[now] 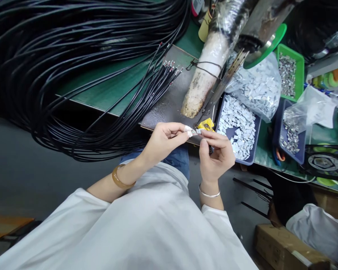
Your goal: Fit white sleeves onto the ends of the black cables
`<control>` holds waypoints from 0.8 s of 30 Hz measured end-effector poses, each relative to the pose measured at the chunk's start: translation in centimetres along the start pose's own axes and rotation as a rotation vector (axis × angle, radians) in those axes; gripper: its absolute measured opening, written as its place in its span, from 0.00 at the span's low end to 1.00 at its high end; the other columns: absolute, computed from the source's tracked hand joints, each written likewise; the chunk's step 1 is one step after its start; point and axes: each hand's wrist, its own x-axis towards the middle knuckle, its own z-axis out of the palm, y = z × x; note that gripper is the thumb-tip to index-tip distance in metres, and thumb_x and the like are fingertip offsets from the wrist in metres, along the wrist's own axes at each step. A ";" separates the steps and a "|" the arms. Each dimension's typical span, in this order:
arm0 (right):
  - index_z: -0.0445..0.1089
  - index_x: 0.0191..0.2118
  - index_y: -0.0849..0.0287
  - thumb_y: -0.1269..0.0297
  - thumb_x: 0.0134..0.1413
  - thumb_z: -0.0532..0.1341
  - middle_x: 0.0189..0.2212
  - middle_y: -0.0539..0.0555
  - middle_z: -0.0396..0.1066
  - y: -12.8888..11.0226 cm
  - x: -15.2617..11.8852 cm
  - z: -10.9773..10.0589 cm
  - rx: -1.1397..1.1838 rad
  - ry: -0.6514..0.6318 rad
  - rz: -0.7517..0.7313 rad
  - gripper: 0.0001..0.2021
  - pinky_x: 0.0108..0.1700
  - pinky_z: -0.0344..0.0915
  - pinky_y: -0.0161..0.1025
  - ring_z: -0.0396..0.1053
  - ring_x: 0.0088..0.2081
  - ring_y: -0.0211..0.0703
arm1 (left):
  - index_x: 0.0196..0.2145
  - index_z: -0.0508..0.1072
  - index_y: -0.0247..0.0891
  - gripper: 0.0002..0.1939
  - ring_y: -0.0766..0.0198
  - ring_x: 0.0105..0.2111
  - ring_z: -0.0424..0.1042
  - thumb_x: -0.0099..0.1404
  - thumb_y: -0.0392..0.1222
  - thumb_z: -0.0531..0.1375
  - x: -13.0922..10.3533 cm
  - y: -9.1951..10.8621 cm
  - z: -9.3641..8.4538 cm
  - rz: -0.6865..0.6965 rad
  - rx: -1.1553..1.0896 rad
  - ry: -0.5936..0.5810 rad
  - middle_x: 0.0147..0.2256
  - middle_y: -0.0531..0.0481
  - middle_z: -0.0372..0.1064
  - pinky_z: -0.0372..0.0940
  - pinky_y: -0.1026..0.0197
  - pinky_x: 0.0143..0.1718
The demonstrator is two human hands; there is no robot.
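My left hand (169, 140), with white wrapping on its fingertips, pinches what looks like a thin wire end (194, 132). Close against it, the fingertips of my right hand (216, 152) hold a small flat pale piece (199, 131). The two hands nearly meet above the front edge of a dark metal plate (169, 103). Just behind my right fingers is a yellow part (207, 124) of the bench tool. The fingers partly hide both small items. Black cables (149, 90) with stripped red and white ends lie on the plate, left of the hands.
At the right stands a blue tray (252, 159) of small flat pale pieces, below a clear bag (259, 86) of similar ones. A green tray (300, 71) and another blue tray (276, 131) hold metal parts. A white wrapped post (205, 71) rises behind the hands. Another person's sleeve (318, 228) shows lower right.
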 end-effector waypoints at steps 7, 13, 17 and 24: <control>0.70 0.38 0.54 0.76 0.53 0.67 0.42 0.51 0.82 0.4 0.1 0.0 -0.144 -0.014 -0.208 0.11 0.44 0.78 0.39 0.81 0.41 0.41 | 0.25 0.79 0.33 0.05 0.74 0.22 0.63 0.52 0.35 0.71 0.3 0.2 0.4 0.029 -0.040 0.007 0.21 0.56 0.70 0.63 0.70 0.29; 0.70 0.38 0.52 0.75 0.54 0.67 0.41 0.50 0.82 0.7 0.2 0.1 -0.135 -0.017 -0.220 0.10 0.43 0.80 0.40 0.81 0.40 0.41 | 0.23 0.78 0.33 0.04 0.74 0.22 0.63 0.53 0.35 0.68 0.4 0.4 0.6 0.051 0.034 0.062 0.21 0.55 0.69 0.62 0.71 0.25; 0.69 0.41 0.53 0.74 0.58 0.64 0.50 0.54 0.79 1.1 0.1 0.1 -0.065 -0.045 -0.163 0.09 0.45 0.81 0.44 0.80 0.45 0.44 | 0.23 0.78 0.33 0.03 0.71 0.24 0.68 0.53 0.34 0.65 0.5 0.5 0.9 0.089 0.137 0.107 0.24 0.52 0.73 0.64 0.71 0.26; 0.69 0.42 0.53 0.71 0.61 0.62 0.54 0.55 0.76 1.0 0.6 0.3 0.009 -0.100 -0.074 0.06 0.48 0.82 0.49 0.78 0.51 0.47 | 0.23 0.78 0.34 0.06 0.71 0.23 0.65 0.55 0.36 0.64 0.7 0.6 1.1 0.147 0.247 0.173 0.21 0.53 0.69 0.62 0.71 0.24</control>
